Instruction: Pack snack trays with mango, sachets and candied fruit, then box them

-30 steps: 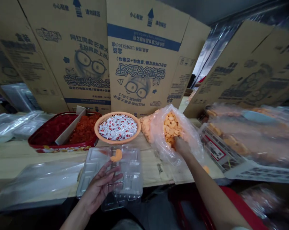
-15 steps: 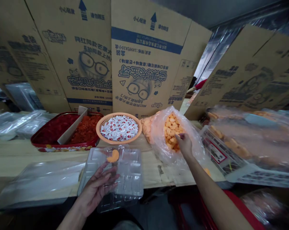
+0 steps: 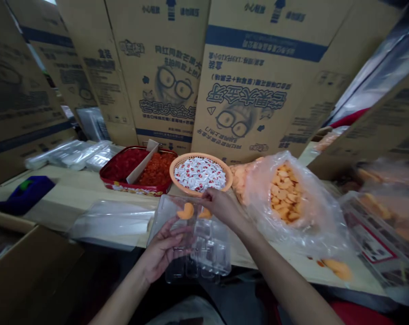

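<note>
- We are resting the fingertips of our right hand on an orange piece, half closed over it; we cannot tell whether they have hold of it.
- We are seeing a second piece lying in a far compartment of the clear tray, just beside the first.
- We are holding that tray up with our left hand, its fingers partly curled under the left edge.
- We are keeping a clear bag of orange pieces just right of the tray, with loose pieces on the table nearer us.
- We are working beside a basket of white sachets, and a red tray of red and orange shreds stands left of it.
- We are facing cartons stacked upright behind the table.
- We are seeing a plastic sheet left of the clear tray.
</note>
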Demonstrator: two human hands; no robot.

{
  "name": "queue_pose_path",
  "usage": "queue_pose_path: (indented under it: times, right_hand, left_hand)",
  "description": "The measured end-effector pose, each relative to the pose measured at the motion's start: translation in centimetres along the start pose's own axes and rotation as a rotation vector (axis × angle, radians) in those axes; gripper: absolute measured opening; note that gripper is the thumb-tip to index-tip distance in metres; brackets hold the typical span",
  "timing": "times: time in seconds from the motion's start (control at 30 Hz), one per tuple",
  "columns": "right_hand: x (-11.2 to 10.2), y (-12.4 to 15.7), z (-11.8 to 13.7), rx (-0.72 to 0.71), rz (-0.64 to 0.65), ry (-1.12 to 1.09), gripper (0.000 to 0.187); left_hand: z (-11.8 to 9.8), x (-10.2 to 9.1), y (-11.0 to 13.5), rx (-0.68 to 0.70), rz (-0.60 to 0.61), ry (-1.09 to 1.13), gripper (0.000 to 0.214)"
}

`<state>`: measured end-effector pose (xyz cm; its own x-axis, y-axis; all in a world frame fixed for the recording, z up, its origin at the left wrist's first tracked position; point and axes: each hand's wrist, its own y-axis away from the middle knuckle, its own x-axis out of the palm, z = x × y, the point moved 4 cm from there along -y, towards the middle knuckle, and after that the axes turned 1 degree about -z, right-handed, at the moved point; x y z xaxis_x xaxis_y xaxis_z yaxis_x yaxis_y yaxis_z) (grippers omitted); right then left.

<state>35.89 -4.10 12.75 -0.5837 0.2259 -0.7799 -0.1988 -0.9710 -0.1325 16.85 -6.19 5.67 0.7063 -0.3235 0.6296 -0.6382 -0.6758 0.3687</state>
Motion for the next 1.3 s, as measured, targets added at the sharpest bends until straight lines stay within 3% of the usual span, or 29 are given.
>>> queue_pose_path:
  times: [0.1,0.23,0.3,0.5,0.8,1.1,1.3]
  right_hand:
    - [2.9,-1.2,1.4,-0.02,0.017,0.129,0.019]
    - [5.4,-2.0,3.0,-0.135,0.1,0.082,0.008]
    - [6.1,-2.2,3.6,-0.188,0.141,0.047,0.006]
    - [8.3,-2.7,5.0,-0.3,0.172,0.054,0.029]
    - [10.5,-3.1,7.7,-0.569,0.251,0.152,0.029]
    - [10.7,-3.9,8.1,-0.354,0.065,0.271,0.025]
    - [12.0,-4.2,9.9,-0.269,0.152,0.378,0.02]
  left_hand:
    - [-0.4,-1.1,0.6,0.009,-0.008,0.017,0.061]
    - [-1.0,-2.9,1.0,0.028,-0.041,0.047,0.06]
    - [-1.3,-3.7,1.0,0.037,-0.05,0.064,0.059]
    - [-2.1,-5.1,0.8,0.06,-0.046,0.105,0.058]
    - [-3.5,-7.3,0.8,0.044,-0.07,0.121,0.054]
    - [-4.3,-8.7,0.5,0.092,-0.105,0.122,0.063]
    - [-4.3,-8.9,0.3,0.127,-0.103,0.115,0.062]
